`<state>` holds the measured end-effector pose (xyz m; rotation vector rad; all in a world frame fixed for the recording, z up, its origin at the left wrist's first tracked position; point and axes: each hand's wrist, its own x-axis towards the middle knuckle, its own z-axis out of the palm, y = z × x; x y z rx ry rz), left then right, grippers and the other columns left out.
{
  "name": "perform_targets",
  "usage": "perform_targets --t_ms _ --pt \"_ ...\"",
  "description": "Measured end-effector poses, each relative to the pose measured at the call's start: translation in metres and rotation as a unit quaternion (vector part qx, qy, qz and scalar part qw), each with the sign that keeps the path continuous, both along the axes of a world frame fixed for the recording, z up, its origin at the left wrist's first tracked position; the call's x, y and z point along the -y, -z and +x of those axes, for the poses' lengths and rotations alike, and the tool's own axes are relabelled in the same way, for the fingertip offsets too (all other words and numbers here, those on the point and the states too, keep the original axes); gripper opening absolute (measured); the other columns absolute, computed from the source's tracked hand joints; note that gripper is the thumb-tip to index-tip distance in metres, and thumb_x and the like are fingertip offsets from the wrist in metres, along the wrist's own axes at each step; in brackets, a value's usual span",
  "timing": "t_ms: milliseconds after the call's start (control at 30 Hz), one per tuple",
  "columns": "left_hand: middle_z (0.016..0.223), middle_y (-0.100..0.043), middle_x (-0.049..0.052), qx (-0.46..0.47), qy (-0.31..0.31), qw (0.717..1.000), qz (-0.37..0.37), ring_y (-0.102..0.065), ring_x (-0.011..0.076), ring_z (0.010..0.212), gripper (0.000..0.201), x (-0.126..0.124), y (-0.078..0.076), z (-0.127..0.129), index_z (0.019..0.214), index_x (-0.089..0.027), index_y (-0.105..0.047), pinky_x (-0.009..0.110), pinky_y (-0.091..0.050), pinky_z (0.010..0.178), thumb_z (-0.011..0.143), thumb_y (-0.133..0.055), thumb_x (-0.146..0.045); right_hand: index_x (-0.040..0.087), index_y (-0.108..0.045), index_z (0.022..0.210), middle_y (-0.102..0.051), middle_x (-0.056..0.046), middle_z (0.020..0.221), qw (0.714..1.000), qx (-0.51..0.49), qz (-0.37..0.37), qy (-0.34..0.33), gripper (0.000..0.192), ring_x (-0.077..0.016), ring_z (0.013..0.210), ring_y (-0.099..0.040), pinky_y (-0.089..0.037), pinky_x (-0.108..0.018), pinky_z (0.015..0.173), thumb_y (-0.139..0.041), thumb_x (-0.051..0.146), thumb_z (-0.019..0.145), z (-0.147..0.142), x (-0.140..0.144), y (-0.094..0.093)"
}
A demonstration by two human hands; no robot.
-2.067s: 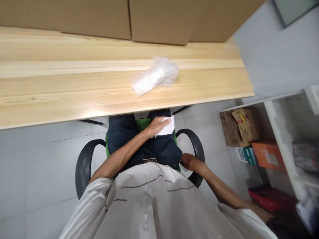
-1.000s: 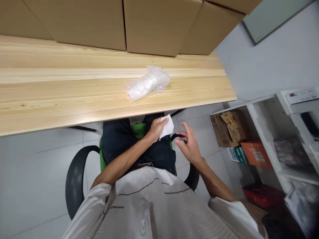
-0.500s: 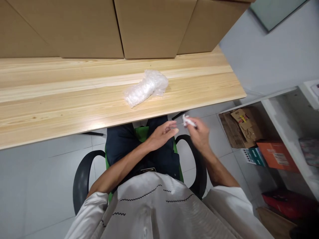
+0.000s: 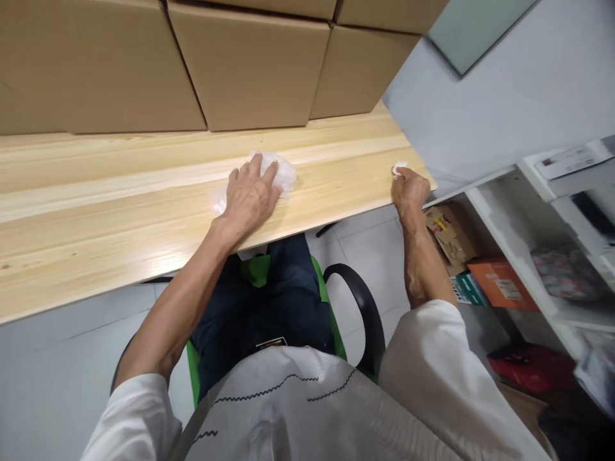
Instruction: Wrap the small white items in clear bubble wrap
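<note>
I sit on a green chair (image 4: 257, 269) with black armrests at a light wooden table (image 4: 96, 211). My left hand (image 4: 250, 195) lies flat on a crumpled clear plastic bag (image 4: 283, 174) in the middle of the table, covering most of it. My right hand (image 4: 409, 189) rests at the table's right front corner, fingers closed around a small white tissue (image 4: 398, 168) whose tip sticks out above the knuckles.
Large cardboard boxes (image 4: 250, 64) line the back of the table. A white shelf unit (image 4: 528, 224) at the right holds a brown carton (image 4: 444, 230), an orange box (image 4: 502, 285) and other packages. Grey tiled floor lies under the table.
The white tissue passed from my left hand to my right hand. Both hands rose from my lap to the table: the left onto the plastic bag, the right to the right corner.
</note>
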<state>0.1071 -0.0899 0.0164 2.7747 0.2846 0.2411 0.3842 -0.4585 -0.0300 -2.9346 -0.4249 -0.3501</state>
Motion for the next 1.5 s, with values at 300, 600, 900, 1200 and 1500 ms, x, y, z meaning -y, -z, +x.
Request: perform_targets --t_ms 300,600,900,1200,1500 --pt "0.179 -0.058 0.018 -0.011 -0.041 0.999 0.026 -0.058 0.0406 0.162 0.044 0.000 -0.006 0.004 0.153 -0.021 -0.069 0.059 -0.047 0.135 0.118 -0.049 -0.041 0.021 -0.047 0.187 -0.042 -0.015 0.195 0.962 -0.125 0.002 -0.245 0.077 -0.0352 0.186 -0.031 -0.015 -0.069 0.151 -0.034 0.067 0.126 -0.117 -0.046 0.004" --pt "0.180 -0.058 0.018 0.004 -0.069 0.997 0.039 -0.061 0.0406 0.160 0.045 -0.021 -0.008 -0.028 0.149 -0.022 -0.071 0.058 -0.050 0.134 0.115 -0.048 -0.041 0.027 -0.042 0.190 -0.040 -0.008 0.197 0.922 -0.125 -0.004 -0.366 0.077 -0.0304 0.187 -0.029 -0.012 -0.060 0.155 -0.027 0.067 0.126 -0.173 -0.093 0.004" --pt "0.186 -0.056 0.009 0.027 -0.076 0.996 -0.036 -0.053 0.0440 0.168 0.054 -0.026 -0.009 -0.070 0.153 -0.028 -0.072 0.067 -0.043 0.141 0.114 -0.047 -0.057 0.008 -0.053 0.176 -0.055 -0.029 0.183 0.993 -0.086 -0.027 -0.073 0.081 -0.0420 0.176 -0.046 -0.032 -0.069 0.144 -0.020 0.060 0.122 -0.008 0.015 -0.005" --pt "0.181 -0.063 -0.005 0.075 -0.070 0.988 -0.113 -0.043 0.0478 0.176 0.068 -0.031 0.004 -0.080 0.160 -0.041 -0.072 0.068 -0.031 0.149 0.107 -0.052 -0.079 0.021 -0.040 0.189 -0.039 -0.013 0.197 0.930 -0.146 -0.021 -0.337 0.091 -0.0327 0.186 -0.030 -0.019 -0.059 0.153 -0.024 0.079 0.120 -0.119 -0.096 0.005" --pt "0.182 -0.063 -0.005 0.091 -0.069 0.983 -0.142 -0.041 0.0493 0.178 0.071 -0.031 0.011 -0.084 0.162 -0.043 -0.073 0.070 -0.029 0.150 0.104 -0.058 -0.080 0.001 -0.060 0.163 -0.063 -0.038 0.169 0.994 -0.101 -0.039 -0.021 0.096 -0.0436 0.164 -0.056 -0.038 -0.066 0.138 -0.013 0.072 0.119 0.027 0.035 -0.011"
